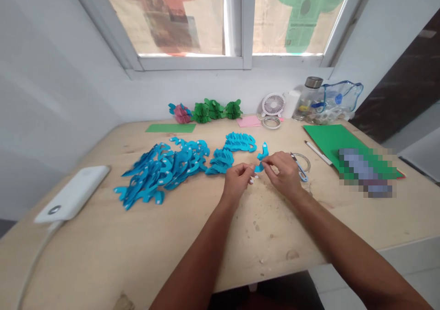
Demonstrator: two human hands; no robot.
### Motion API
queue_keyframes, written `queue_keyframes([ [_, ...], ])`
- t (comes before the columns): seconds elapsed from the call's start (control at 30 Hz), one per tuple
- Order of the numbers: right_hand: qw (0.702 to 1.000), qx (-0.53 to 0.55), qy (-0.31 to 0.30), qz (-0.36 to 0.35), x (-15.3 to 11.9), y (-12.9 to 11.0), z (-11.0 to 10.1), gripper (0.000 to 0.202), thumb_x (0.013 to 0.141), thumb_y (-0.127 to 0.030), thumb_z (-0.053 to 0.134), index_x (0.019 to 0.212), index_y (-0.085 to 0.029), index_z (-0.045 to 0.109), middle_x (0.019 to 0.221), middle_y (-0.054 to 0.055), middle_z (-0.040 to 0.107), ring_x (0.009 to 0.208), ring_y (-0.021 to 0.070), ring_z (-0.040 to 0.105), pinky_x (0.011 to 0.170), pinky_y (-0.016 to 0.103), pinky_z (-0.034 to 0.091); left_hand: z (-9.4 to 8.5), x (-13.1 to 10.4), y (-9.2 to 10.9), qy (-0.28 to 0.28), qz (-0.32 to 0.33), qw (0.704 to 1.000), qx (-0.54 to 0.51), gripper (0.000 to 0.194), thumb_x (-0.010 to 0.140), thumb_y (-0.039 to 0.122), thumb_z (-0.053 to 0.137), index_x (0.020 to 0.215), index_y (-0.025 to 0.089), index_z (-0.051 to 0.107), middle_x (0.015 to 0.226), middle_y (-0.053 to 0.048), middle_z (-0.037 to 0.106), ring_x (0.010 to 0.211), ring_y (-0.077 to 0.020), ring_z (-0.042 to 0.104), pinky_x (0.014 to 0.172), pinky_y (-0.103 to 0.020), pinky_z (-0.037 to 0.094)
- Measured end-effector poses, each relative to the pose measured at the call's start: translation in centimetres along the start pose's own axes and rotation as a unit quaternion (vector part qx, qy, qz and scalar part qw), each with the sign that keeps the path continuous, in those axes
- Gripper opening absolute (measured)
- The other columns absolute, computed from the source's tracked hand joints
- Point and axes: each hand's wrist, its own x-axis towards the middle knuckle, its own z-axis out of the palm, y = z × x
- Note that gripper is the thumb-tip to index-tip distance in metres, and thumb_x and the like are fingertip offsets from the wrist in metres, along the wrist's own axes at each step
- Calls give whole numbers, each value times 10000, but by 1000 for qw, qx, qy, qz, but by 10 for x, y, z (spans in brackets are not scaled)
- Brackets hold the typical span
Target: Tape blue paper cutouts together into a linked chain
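Note:
Between my two hands is a small curved blue paper cutout [259, 167], partly covered by the fingers. My left hand [237, 181] pinches its left end. A few small white pieces, perhaps tape, show by the left fingertips. The fingers of my right hand [285, 171] are closed in a pinch at its right end. Just beyond the hands lies another blue cutout [264, 150] with a white square on its tip. Fanned rows of blue cutouts [220, 160] sit left of my hands. Farther left spreads a loose heap of blue cutouts [165, 168], many with white squares.
A box cutter [299, 168] and tape roll [304, 162] lie right of my right hand, near a pen [318, 152] and green sheets [330, 138]. Paper figures [213, 109], a fan [273, 104] and a bottle [309, 95] line the wall. A power bank [74, 193] lies left.

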Motion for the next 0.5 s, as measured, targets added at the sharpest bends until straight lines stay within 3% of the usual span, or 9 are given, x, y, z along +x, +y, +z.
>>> queue_keyframes([
  [0.33,994,-79,-50,-53,0,-4,4,166,858,-200,479,730,-187,584,677,40,591,689,171,468,641,311,287,1,1,-2,19,27,999,-2,221,716,303,568,557,150,579,528,6,587,411,-63,446,408,-185,348],
  [0.5,992,-98,-62,-49,-1,-3,6,182,860,-201,466,719,-189,580,673,45,570,694,179,448,637,322,266,1,-1,1,30,42,998,23,231,728,304,566,554,156,599,435,30,508,416,-78,450,421,-190,359],
])
